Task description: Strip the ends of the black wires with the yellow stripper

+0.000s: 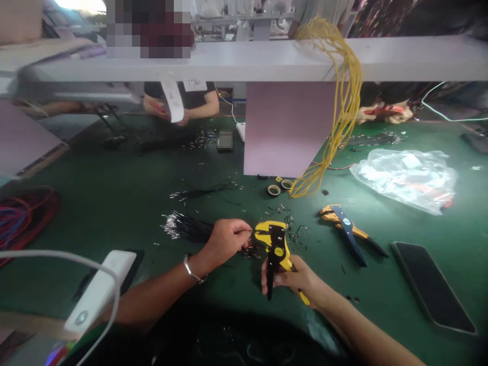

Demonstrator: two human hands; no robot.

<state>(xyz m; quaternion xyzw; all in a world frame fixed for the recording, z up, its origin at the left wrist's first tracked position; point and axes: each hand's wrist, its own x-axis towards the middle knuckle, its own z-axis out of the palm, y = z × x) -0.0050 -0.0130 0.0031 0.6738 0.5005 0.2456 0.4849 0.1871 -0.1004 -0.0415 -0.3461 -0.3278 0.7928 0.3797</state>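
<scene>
In my right hand (293,279) is a yellow and black wire stripper (279,249), its jaws pointing up and to the left. My left hand (232,236) is pinched closed just left of those jaws, the fingertips near them. Whatever sits in that pinch is too small to make out. Under and beside the left hand lies a bundle of black wires (192,227) with shiny terminals at the left end. Copper-coloured ends (251,249) show below the left fingers. Small dark wire scraps (293,229) are scattered behind the stripper.
A second stripper, blue and orange (345,226), and a phone (432,287) lie at right. Tape rolls (273,190) sit near hanging yellow wires (346,101). A plastic bag (406,178), a white power strip (101,290) and red-blue wires (23,218) surround the workspace. Other people's hands work across the table.
</scene>
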